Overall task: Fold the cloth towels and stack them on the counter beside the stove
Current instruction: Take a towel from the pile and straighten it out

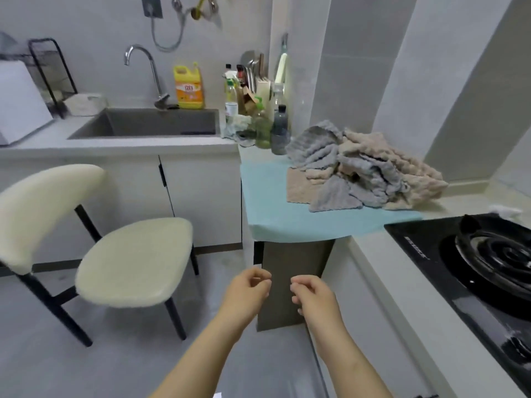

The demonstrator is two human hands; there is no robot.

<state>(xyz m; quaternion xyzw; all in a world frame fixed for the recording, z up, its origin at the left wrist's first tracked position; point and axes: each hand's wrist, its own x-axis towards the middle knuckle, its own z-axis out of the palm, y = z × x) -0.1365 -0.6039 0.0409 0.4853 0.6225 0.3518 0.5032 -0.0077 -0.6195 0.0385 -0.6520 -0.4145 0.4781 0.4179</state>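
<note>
Towels [365, 170] lie in a loose grey and beige heap up and ahead of the fingers, well apart from them, on a teal mat [267, 202] spread over the counter [370, 251]. None looks folded yet. Both hands hang low before the counter's edge. The left hand [247, 288] and the right hand [314, 297] are near each other, fingers loosely curled with nothing in them.

The step in hand appears to be the reach for a first towel. The best pick is probably the grey towel [333, 199] whose corner lies flat on the side of the heap nearest the fingers. Pinching two of its corners, one per hand, and lifting it free before spreading it should keep the rest of the heap from dragging along. The bare strip of mat between heap and fingers offers a flat place to fold.

Room beyond the fingertips is tight. The mat's near edge overhangs the counter, so a pull toward the fingers could slide mat and heap off together. Bottles [264, 130] crowd just past the heap, up and left of the fingers. The stove [471, 262] sits to the right of the right fingers, just beside the mat, so a stack should stay short of the burner. A chair [135, 259] stands off to the left of the left fingers, out of the reach.
</note>
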